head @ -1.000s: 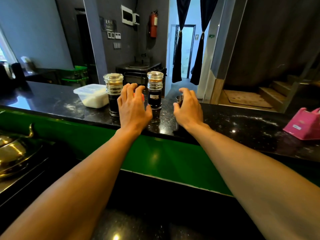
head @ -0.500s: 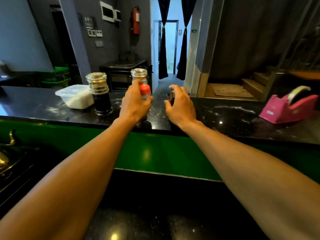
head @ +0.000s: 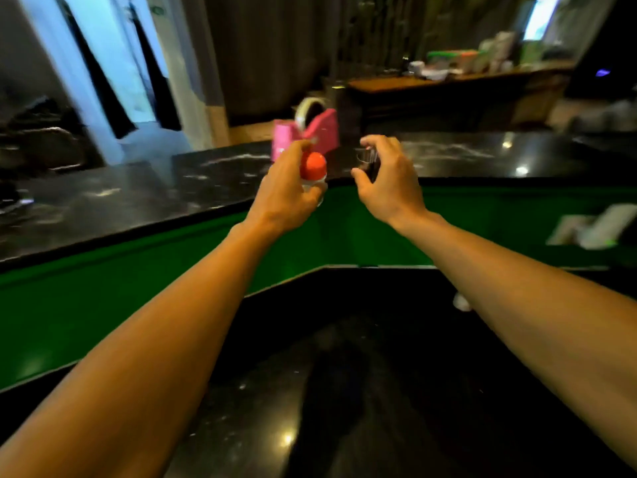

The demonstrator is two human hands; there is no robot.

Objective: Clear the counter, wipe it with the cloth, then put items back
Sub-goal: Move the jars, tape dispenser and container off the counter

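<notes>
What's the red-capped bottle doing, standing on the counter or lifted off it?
Lifted off. The left hand grips the red-capped bottle roughly upright in the air, its base before the green panel.

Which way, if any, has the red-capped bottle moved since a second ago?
Yes: the left hand carried the red-capped bottle right along the counter, toward the pink tape dispenser.

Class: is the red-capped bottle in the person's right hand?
No, the left hand grips the red-capped bottle; the right hand holds a small cup.
</notes>
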